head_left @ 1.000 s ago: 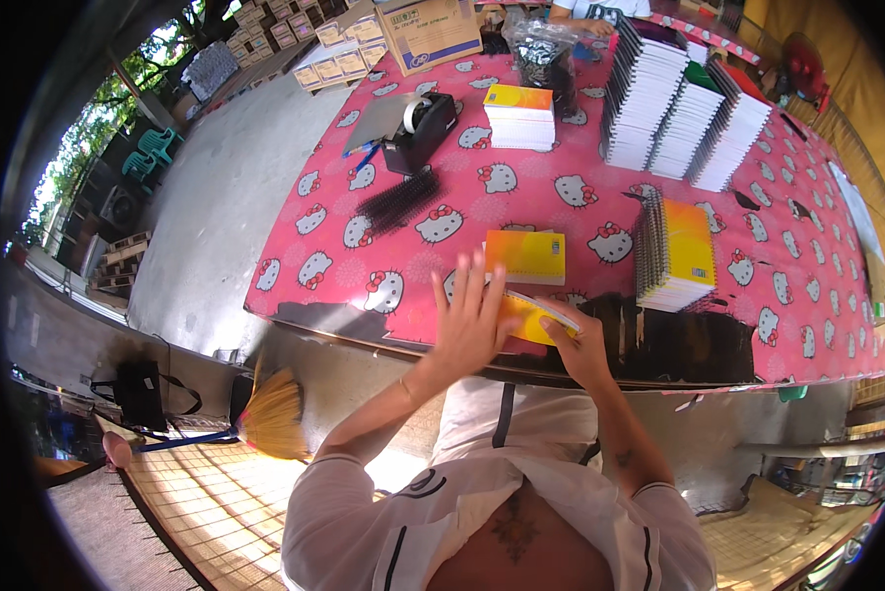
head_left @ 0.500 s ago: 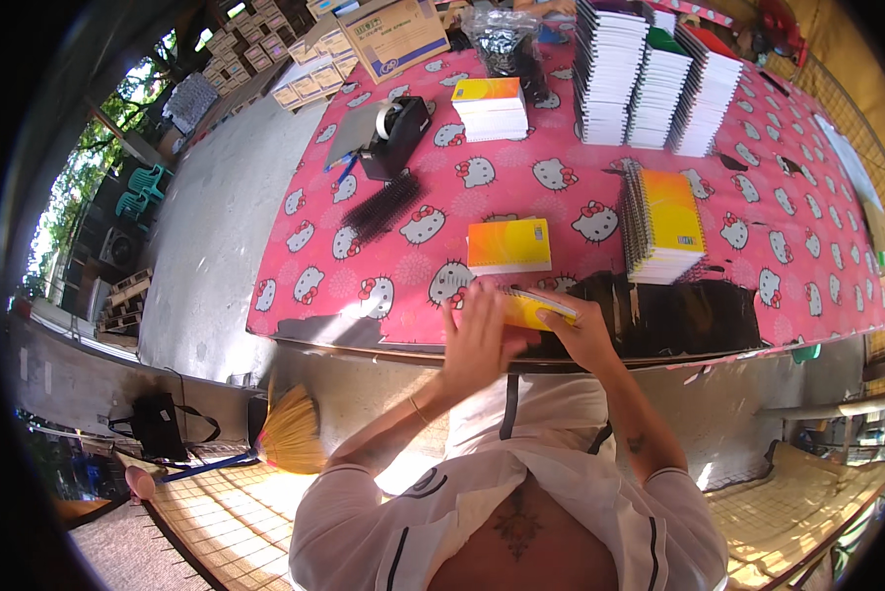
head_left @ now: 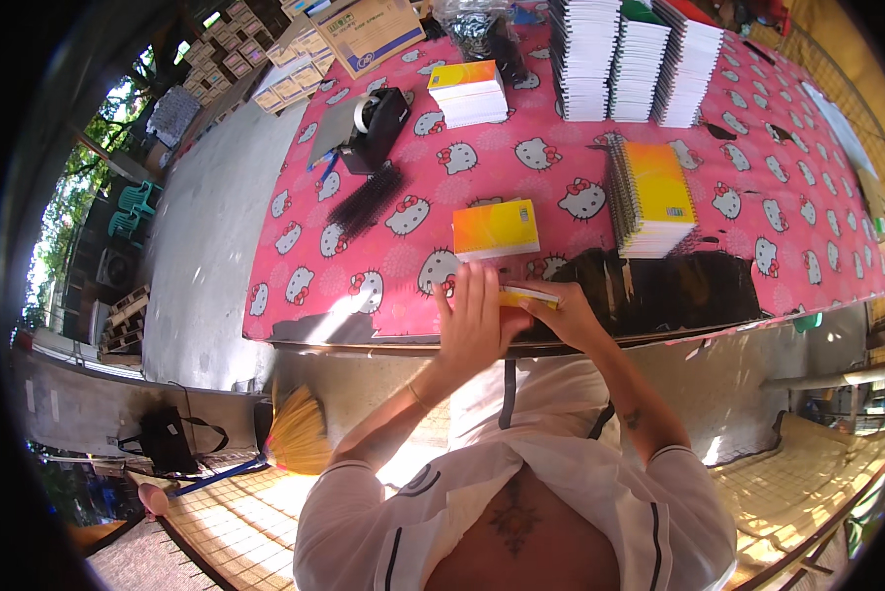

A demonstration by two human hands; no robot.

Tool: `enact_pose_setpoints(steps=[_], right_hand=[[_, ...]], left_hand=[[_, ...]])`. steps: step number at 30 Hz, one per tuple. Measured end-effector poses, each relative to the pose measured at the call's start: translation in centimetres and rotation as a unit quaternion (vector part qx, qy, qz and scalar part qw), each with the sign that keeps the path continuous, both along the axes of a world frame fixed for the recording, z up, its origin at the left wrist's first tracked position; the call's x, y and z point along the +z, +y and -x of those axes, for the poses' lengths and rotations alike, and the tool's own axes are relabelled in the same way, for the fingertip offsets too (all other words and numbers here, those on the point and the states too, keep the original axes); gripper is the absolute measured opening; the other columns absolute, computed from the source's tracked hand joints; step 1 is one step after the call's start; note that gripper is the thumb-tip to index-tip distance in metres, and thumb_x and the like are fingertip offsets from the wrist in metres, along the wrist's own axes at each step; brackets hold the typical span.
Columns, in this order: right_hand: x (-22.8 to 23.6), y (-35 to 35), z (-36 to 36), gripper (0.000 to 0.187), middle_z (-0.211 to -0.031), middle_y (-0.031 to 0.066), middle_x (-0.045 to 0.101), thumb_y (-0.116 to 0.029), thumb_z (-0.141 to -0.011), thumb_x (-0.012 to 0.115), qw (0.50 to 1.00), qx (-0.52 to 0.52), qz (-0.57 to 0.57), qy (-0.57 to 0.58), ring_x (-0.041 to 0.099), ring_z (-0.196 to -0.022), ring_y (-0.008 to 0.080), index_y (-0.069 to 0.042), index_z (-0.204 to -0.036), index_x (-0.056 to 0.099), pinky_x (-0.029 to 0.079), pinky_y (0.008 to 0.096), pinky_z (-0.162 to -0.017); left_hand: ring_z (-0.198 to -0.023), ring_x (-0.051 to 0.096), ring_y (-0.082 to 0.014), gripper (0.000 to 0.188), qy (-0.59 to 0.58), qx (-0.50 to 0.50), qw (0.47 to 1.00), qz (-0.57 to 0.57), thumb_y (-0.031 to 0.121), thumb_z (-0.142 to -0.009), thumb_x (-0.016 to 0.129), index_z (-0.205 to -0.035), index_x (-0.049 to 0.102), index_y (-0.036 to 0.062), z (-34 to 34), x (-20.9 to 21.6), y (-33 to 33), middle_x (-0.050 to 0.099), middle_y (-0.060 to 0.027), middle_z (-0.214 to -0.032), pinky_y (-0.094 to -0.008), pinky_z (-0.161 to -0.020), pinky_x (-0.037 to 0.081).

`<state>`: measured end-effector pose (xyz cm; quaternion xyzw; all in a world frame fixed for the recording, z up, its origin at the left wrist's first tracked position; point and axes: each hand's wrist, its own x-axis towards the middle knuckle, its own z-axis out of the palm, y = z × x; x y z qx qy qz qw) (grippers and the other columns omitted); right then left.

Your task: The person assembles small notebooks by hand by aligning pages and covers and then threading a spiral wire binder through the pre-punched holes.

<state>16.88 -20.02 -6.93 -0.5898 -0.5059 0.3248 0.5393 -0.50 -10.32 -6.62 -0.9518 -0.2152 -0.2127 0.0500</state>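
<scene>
At the table's near edge, my right hand [head_left: 573, 317] grips a small yellow-covered notebook [head_left: 529, 295], held tilted with its edge toward me. My left hand [head_left: 474, 313] lies against its left side with fingers stretched out, hiding much of it. Just beyond my hands sits a short stack of yellow-orange notepads [head_left: 496, 229], with no coils visible on it. To the right stands a taller stack of spiral-bound yellow notebooks [head_left: 665, 192]. A bunch of black binding wires [head_left: 366, 202] lies left of the short stack.
A black tape dispenser [head_left: 375, 133] stands at the left, and another notepad stack [head_left: 468, 97] farther back. Tall notebook stacks [head_left: 585, 64] fill the back right. A cardboard box [head_left: 369, 34] and a plastic bag of dark items [head_left: 474, 30] stand at the far edge.
The view has shifted slightly, so the table things appear a little left and higher. The held notebook has tipped more edge-on between my hands; my right hand still grips it.
</scene>
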Motion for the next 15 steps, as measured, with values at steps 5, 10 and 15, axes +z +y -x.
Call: enact_pose_setpoints(steps=[5,10,15], right_hand=[[-0.4,0.4,0.1,0.031,-0.093,0.0130,0.074,-0.014,-0.094,0.067,0.999,-0.002,-0.047,0.002,0.067,-0.077,0.0130,-0.004,-0.123,0.068,0.053,0.0286,-0.073],[0.1,-0.1,-0.2,0.033,-0.098,0.0158,0.074,-0.016,-0.093,0.068,1.000,0.005,0.021,0.002,0.069,-0.081,0.0162,-0.002,-0.123,0.068,0.054,0.0304,-0.076],[-0.1,0.2,0.3,0.034,-0.096,0.0179,0.074,-0.016,-0.092,0.069,0.999,-0.008,-0.015,-0.027,0.071,-0.078,0.0214,-0.002,-0.123,0.067,0.055,0.0309,-0.075]], left_hand=[[-0.146,0.026,-0.0488,0.086,0.009,-0.087,0.996,0.013,0.060,-0.099,0.039,-0.148,0.034,-0.0095,2.1,-4.0,-1.9,0.031,-0.0328,-0.155,-0.0714,-0.112,0.007],[-0.145,0.027,-0.0493,0.093,-0.001,-0.016,1.000,-0.003,0.068,-0.097,0.032,-0.148,0.031,-0.0103,-2.4,1.3,1.7,0.032,-0.0335,-0.154,-0.0718,-0.112,0.004],[-0.148,0.027,-0.0419,0.088,-0.050,-0.062,0.997,0.004,0.064,-0.097,0.037,-0.148,0.036,-0.0070,0.1,-2.1,-0.9,0.033,-0.0280,-0.156,-0.0686,-0.113,0.013]])
